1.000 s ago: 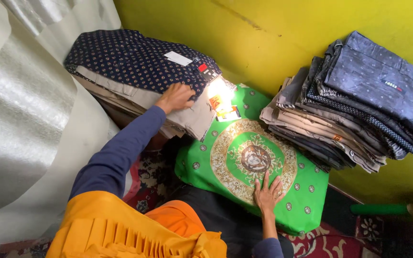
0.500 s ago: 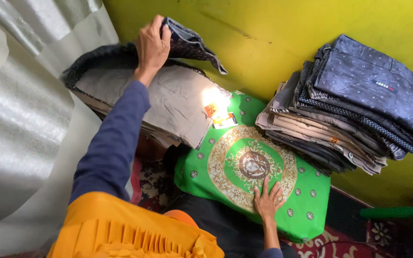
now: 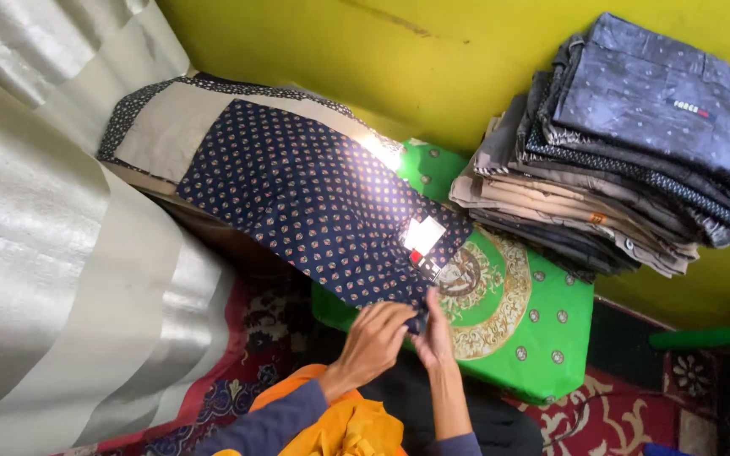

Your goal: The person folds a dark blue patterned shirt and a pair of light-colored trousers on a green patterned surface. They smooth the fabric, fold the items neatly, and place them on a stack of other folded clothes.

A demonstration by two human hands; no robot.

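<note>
Both hands are working the near end of a navy dotted garment. Left hand is pinching its near edge, fingers curled over the cloth; right hand is gripping the same edge just beside it, the two hands touching. The garment is lying stretched out, far end resting on a low stack of beige and dark folded clothes at the far-left corner of the floor, near end reaching over the green patterned surface. A white tag with a red patch is sitting on the garment near that end, close to the gold round emblem printed on the surface, which the cloth is partly covering. A tall pile of folded trousers, grey, beige and dark blue, is sitting at the far-right edge of the surface, against the yellow wall, well apart from the hands. Silver sheeting is hanging along the left. Red patterned rug is showing under the surface's near edge. Orange cloth is bunching below the left forearm.
</note>
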